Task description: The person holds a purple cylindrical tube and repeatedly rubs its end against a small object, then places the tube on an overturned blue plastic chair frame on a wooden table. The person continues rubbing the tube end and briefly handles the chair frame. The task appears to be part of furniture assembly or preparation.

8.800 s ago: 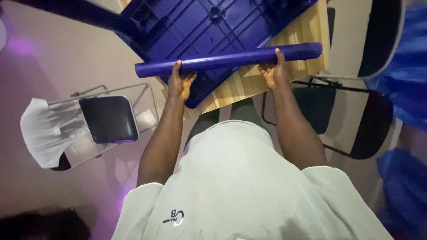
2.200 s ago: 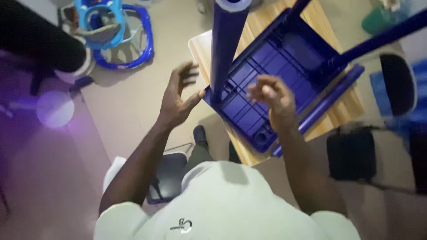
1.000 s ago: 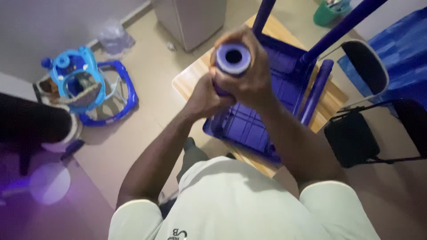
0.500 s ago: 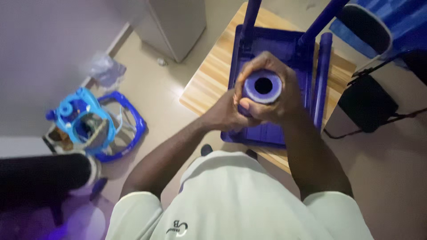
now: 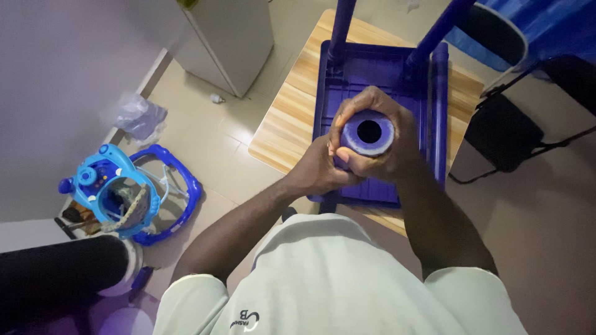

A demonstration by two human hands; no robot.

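I look straight down the end of a blue plastic stool leg [image 5: 369, 132], a hollow tube with a dark hole in its middle. My left hand [image 5: 318, 169] wraps it from the left and my right hand [image 5: 391, 127] clasps it from the top and right, both tight around the tube. Below lies the upturned blue stool seat [image 5: 372, 74] on a light wooden table [image 5: 292, 118]. Two fitted legs [image 5: 343, 22] rise from its far corners. A loose blue leg [image 5: 440, 111] lies along the seat's right side.
A white cabinet [image 5: 233, 37] stands at the top left, with a crumpled plastic bag [image 5: 136, 116] by the wall. A blue baby walker [image 5: 124, 189] sits on the floor at left. Black folding chairs [image 5: 506, 127] stand to the right of the table.
Earlier both hands held the leg level, then were open beside it standing upright. Both are now clasped around its top end, and the view has moved more directly over the stool.
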